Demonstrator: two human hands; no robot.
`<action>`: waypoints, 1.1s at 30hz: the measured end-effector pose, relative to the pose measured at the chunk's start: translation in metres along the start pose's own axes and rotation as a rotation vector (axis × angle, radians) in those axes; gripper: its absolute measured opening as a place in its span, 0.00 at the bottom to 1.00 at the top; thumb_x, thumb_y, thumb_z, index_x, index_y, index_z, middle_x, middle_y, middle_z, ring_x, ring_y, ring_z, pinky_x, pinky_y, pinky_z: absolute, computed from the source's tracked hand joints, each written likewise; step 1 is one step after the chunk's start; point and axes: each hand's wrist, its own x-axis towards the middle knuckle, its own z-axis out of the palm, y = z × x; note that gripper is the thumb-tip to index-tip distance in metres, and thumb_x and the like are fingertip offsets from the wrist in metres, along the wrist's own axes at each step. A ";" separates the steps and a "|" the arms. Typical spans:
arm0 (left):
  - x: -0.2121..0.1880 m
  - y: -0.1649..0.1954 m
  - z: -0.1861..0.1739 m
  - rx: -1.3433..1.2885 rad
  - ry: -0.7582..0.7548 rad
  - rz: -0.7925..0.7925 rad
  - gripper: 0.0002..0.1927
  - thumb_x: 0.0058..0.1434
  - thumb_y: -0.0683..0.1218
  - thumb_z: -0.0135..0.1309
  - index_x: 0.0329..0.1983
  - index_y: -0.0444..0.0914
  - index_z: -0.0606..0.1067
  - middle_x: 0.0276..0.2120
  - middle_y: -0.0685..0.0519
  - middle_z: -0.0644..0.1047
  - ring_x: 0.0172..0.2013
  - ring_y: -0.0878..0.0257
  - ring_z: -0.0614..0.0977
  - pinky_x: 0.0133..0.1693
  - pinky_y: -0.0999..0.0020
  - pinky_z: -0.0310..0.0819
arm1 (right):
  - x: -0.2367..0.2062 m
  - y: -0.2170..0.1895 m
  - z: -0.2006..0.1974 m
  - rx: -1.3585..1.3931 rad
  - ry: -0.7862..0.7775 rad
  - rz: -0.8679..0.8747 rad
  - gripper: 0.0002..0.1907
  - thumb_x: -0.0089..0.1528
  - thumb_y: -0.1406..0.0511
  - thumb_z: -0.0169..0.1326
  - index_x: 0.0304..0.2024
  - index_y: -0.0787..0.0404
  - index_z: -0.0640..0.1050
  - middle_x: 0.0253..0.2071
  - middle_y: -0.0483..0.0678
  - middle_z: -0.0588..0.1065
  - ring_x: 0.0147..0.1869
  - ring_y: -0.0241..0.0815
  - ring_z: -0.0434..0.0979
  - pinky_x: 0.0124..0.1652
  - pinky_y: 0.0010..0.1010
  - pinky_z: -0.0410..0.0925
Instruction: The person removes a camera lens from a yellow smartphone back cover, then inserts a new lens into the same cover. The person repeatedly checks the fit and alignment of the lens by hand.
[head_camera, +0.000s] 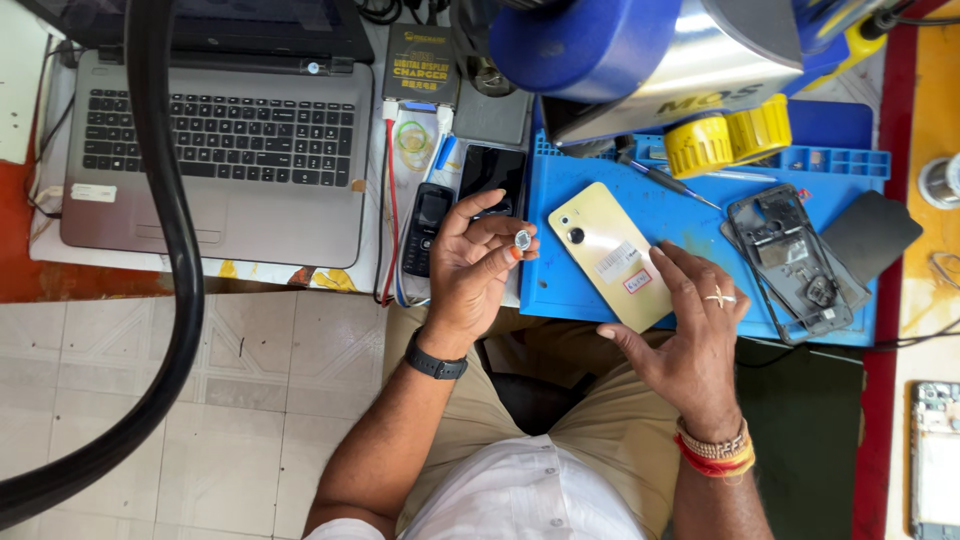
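Left hand (478, 268) pinches small silver part (522, 239) — right hand (697, 330) flat, fingers spread, on yellow phone (607, 252).

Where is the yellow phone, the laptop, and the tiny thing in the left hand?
Yellow phone (600, 240): head view, middle of its back.
Laptop (220, 135): head view, on the keyboard.
Tiny thing (522, 239): head view, its middle, at the left hand's fingertips.

Left hand (478, 262) raised, fingertips pinched; right hand (695, 325) flat, fingers spread

A grey laptop (220, 140), black keypad phone (428, 225), bare phone frame (795, 262) and thick black hose (165, 250) lie around.
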 end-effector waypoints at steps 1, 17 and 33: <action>0.001 0.000 -0.001 -0.006 0.000 0.001 0.29 0.65 0.34 0.61 0.68 0.35 0.67 0.49 0.43 0.81 0.51 0.56 0.83 0.54 0.56 0.80 | 0.001 -0.001 0.001 -0.012 0.004 -0.006 0.46 0.52 0.46 0.67 0.66 0.61 0.71 0.65 0.54 0.71 0.67 0.56 0.68 0.63 0.49 0.54; 0.004 0.007 0.003 0.117 -0.059 0.059 0.31 0.65 0.33 0.61 0.69 0.36 0.65 0.49 0.43 0.80 0.52 0.56 0.82 0.57 0.57 0.81 | 0.000 -0.002 0.004 -0.045 -0.002 -0.008 0.46 0.52 0.47 0.67 0.67 0.60 0.71 0.66 0.53 0.71 0.68 0.58 0.66 0.64 0.51 0.54; 0.008 0.006 -0.009 0.424 -0.101 0.198 0.30 0.66 0.29 0.58 0.70 0.33 0.63 0.52 0.42 0.79 0.52 0.60 0.82 0.58 0.62 0.80 | 0.009 -0.003 0.014 -0.032 -0.024 0.013 0.41 0.51 0.59 0.71 0.65 0.61 0.71 0.64 0.54 0.72 0.64 0.56 0.67 0.64 0.49 0.53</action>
